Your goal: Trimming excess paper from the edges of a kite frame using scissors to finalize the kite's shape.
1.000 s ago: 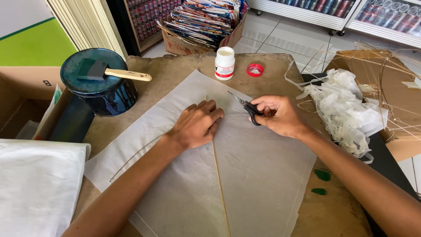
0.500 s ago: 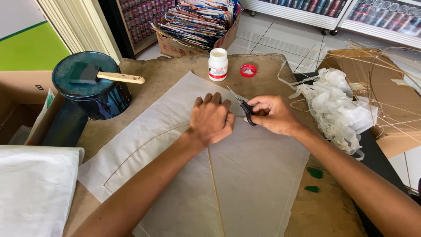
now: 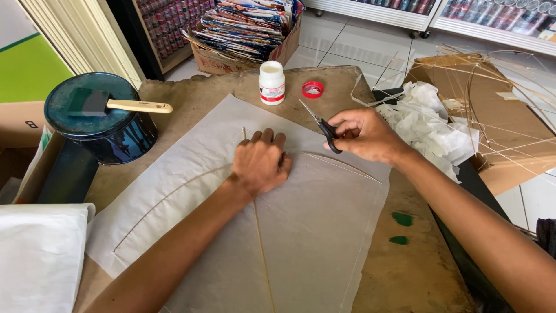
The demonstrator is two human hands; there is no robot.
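Head view: left hand point(image 3: 262, 162) has slid toward far end of thin paper sheet point(image 3: 243, 232) since a second ago, now flat, fingers spread, pressing where bamboo spine point(image 3: 263, 255) crosses curved bow stick point(image 3: 174, 194). Frame looks pinned for trimming. Right hand point(image 3: 364, 134) has drifted right, clamped on black-handled scissors point(image 3: 322, 124), blades pointing far-left, just beside left fingertips. Sheet lies mid-worktop point(image 3: 417, 272). Glue bottle point(image 3: 271, 83), red cap point(image 3: 312, 89) at far edge; brush point(image 3: 119, 105) on dark tin point(image 3: 104, 124), left.
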